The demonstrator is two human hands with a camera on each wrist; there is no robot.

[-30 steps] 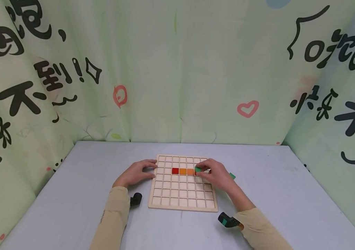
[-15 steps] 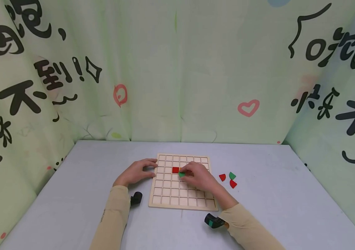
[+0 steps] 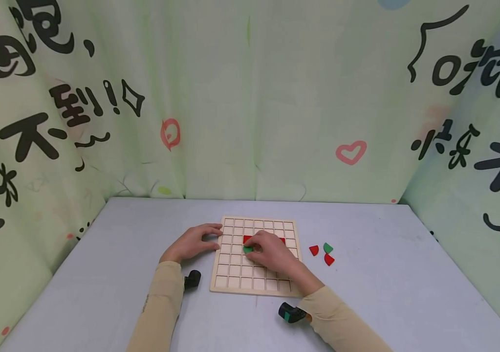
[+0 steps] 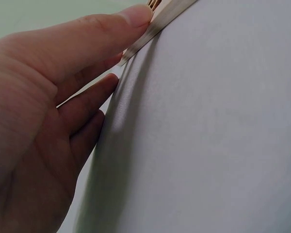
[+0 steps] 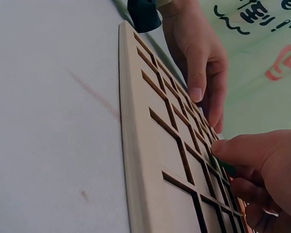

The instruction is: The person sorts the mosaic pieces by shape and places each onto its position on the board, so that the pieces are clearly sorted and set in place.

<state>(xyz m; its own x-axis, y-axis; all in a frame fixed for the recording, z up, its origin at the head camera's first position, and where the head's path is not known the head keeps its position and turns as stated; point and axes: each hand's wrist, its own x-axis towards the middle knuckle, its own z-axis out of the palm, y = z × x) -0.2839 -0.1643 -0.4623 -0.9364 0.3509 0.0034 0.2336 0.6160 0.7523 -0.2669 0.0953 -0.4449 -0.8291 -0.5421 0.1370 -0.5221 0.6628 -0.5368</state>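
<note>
A wooden grid board (image 3: 232,283) with square cells lies on the white table. My left hand (image 3: 191,244) rests at its left edge, fingers fairly straight and thumb on the rim (image 4: 160,22). Between the right hand's (image 3: 271,250) thumb and fingers is a small green piece (image 3: 248,249), low over a cell just below a red square (image 3: 247,239). Another red piece (image 3: 282,240) shows beyond the knuckles in the same row; the cells between are hidden by the hand. In the right wrist view only a sliver of the green piece (image 5: 229,169) shows behind the thumb.
Right of the board lie two red pieces (image 3: 314,250) and one green piece (image 3: 328,248), each with a rounded side. A black wrist camera (image 3: 291,313) is on the right forearm, another (image 3: 192,279) on the left. A printed curtain (image 3: 214,122) surrounds the table (image 3: 364,254).
My right hand has moved left across the board with the green piece, from the row's right end to below the leftmost red square. The left hand has stayed at the board's edge.
</note>
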